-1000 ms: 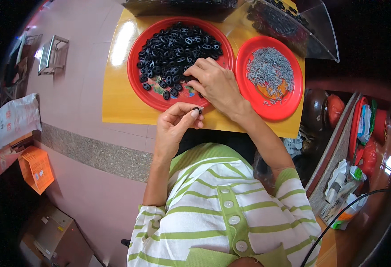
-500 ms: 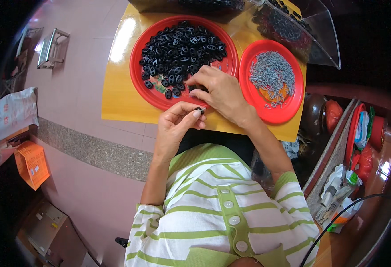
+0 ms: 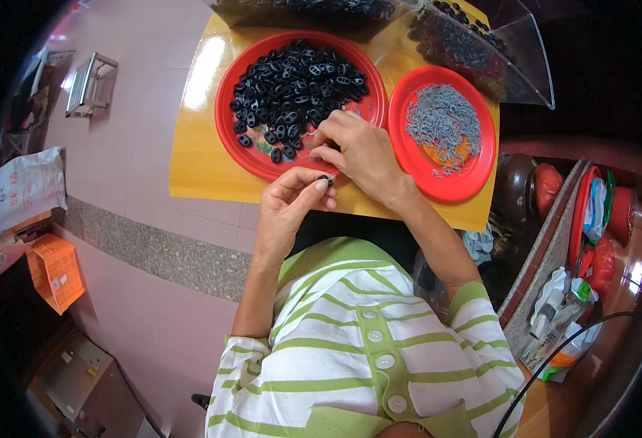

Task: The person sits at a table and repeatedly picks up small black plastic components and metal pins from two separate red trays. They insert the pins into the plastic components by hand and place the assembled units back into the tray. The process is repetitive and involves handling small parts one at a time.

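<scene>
1. Head view: the left grip [image 3: 283, 212] pinches a small black piece [image 3: 327, 179] between thumb and forefinger, near the large red tray's [image 3: 246, 158] rim.
2. Right of it, the right grip [image 3: 361, 152] curls over that tray — I cannot tell whether it holds anything.
3. Beyond both lie heaped black pieces [image 3: 295, 80]; rightward, a red dish [image 3: 452, 191] bears grey pins [image 3: 445, 120].
4. Beneath spreads a glossy yellow tabletop [image 3: 197, 164].
5. Well left — a silvery stool [image 3: 86, 86] on pinkish floor [image 3: 145, 139].
</scene>
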Motion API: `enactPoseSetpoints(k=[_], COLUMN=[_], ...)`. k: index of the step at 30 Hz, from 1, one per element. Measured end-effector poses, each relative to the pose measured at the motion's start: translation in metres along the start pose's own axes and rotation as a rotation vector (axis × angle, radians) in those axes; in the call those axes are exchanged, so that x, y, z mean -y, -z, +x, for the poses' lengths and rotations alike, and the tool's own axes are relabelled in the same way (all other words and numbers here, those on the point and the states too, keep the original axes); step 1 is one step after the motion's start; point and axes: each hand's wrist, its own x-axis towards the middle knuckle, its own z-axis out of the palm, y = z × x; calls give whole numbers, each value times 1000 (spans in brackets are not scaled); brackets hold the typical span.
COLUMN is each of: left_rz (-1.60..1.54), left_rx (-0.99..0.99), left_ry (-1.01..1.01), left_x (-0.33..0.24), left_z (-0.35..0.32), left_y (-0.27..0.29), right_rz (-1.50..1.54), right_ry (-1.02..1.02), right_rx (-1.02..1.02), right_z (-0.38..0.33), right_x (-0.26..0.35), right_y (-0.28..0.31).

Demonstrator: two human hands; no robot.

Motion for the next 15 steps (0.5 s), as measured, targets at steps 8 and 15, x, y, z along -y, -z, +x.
enactPoseSetpoints(k=[8, 15], left_rz=[10, 23], left_rx=[1, -4], left_ry=[-5, -5], left_x=[-2, -1], left_z=[0, 0], left_y=[-2, -2], right_rz=[-63, -107], right_ry=[-23, 21], right_rx=[-214, -204], right_z=[17, 21], right_x=[-6, -10], right_y=[-3, -5])
